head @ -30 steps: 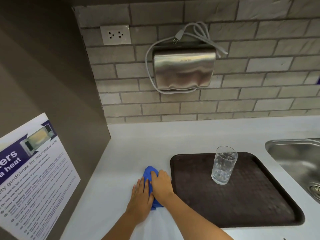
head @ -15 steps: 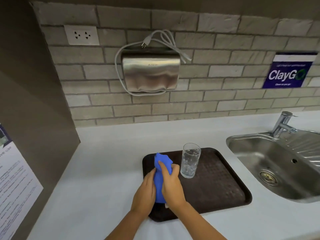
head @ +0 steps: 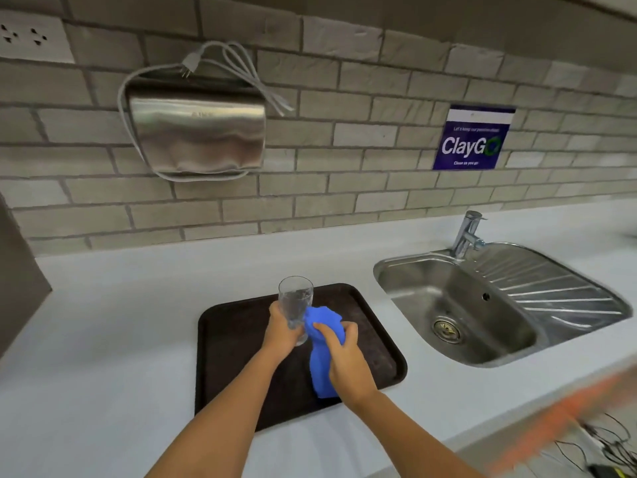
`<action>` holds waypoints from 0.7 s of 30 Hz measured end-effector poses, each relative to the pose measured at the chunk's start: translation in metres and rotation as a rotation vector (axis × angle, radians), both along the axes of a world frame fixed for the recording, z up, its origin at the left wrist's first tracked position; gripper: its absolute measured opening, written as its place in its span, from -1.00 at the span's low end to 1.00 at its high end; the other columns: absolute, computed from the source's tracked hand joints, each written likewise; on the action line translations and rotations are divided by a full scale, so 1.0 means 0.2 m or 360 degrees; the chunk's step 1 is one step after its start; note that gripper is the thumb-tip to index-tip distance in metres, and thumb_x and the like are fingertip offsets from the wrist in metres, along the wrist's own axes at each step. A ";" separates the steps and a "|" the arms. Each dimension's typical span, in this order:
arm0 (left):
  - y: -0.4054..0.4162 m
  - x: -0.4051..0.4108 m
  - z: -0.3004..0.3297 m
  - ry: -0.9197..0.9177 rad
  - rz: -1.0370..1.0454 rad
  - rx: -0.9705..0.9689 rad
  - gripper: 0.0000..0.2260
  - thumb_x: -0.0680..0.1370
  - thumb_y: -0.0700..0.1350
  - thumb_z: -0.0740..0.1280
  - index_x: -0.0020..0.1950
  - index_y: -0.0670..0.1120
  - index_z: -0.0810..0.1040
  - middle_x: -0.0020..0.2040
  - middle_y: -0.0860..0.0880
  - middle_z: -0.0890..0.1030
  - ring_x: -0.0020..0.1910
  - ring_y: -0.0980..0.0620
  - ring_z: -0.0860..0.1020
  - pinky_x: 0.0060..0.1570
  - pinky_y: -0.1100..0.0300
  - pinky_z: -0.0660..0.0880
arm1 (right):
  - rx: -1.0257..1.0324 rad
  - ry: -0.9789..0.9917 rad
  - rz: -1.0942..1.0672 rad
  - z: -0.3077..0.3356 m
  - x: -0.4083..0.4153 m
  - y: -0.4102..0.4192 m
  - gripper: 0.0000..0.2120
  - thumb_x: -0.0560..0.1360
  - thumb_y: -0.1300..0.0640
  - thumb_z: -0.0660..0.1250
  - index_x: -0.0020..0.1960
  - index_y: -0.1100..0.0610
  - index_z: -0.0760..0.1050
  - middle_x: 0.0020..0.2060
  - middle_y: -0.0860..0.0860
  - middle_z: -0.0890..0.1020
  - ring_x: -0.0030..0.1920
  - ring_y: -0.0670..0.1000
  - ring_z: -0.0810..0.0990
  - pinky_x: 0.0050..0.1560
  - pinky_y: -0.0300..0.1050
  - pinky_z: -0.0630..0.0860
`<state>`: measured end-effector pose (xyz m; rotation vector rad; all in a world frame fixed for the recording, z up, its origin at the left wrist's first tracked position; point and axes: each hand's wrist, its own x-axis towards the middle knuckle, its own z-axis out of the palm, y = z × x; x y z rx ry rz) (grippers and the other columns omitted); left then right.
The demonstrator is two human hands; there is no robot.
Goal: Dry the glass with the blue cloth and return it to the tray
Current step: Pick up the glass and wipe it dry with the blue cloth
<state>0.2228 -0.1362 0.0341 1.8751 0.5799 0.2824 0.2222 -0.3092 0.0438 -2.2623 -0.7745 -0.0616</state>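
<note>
Now, left hand (head: 283, 331): we grip the glass (head: 295, 307) round its lower part, upright, lifted above the tray (head: 227, 343)
Right hand (head: 346, 360): we clutch the bunched blue cloth (head: 324, 346), pressed against the glass's right side (its tail hangs down)
Tray: dark brown, on the white counter (head: 113, 339)
Sink (head: 496, 305): steel, right of the tray, apart from it

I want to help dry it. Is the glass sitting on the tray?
No, the left hand holds the glass up above the tray.
</note>
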 end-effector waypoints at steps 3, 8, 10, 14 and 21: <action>0.01 0.02 0.00 0.0015 0.0052 -0.0047 -0.40 0.51 -0.24 0.47 0.42 -0.21 0.20 0.20 -0.20 0.56 -0.02 -0.04 0.54 -0.27 0.28 0.44 | 0.0113 0.0224 0.0139 0.00 0.03 -0.01 -0.76 0.55 -0.09 0.23 0.21 -0.20 0.34 -0.17 -0.19 0.39 -0.31 -0.16 0.41 -0.23 -0.18 0.44; 0.03 0.00 -0.02 -0.0031 0.0069 -0.0152 -0.37 0.52 -0.27 0.45 0.48 -0.16 0.17 0.24 -0.16 0.55 0.07 -0.05 0.54 -0.02 0.09 0.51 | 0.0209 0.0340 0.0185 0.03 0.05 0.04 -0.71 0.50 -0.16 0.31 0.19 -0.19 0.34 -0.05 -0.20 0.55 -0.16 -0.19 0.61 -0.15 -0.28 0.52; 0.04 -0.02 -0.02 -0.0086 0.0096 -0.0330 -0.38 0.55 -0.25 0.44 0.48 -0.14 0.17 0.28 -0.15 0.53 0.12 -0.04 0.52 0.07 0.06 0.54 | 0.0161 0.0153 0.0177 0.01 0.05 0.08 -0.63 0.39 -0.31 0.36 0.11 -0.28 0.33 -0.12 -0.20 0.61 -0.14 -0.20 0.64 -0.14 -0.23 0.53; 0.08 -0.11 -0.01 -0.0119 0.0146 -0.0647 -0.43 0.57 -0.08 0.44 0.48 -0.05 0.23 0.30 -0.03 0.51 0.12 0.11 0.53 -0.17 0.34 0.50 | 0.0304 0.0154 0.0236 0.00 0.05 0.19 -0.52 0.26 -0.39 0.46 0.09 -0.39 0.33 -0.07 -0.32 0.62 -0.03 -0.18 0.66 -0.04 -0.15 0.62; 0.17 -0.33 0.01 -0.0263 0.0278 -0.0913 -0.52 0.54 0.15 0.41 0.39 0.01 0.42 0.19 -0.07 0.69 0.10 0.02 0.69 -0.04 0.16 0.64 | 0.0486 0.0170 0.0505 0.04 0.01 0.36 -0.60 0.53 0.05 0.40 0.29 -0.20 0.37 0.07 -0.32 0.55 0.09 -0.30 0.58 -0.01 -0.26 0.60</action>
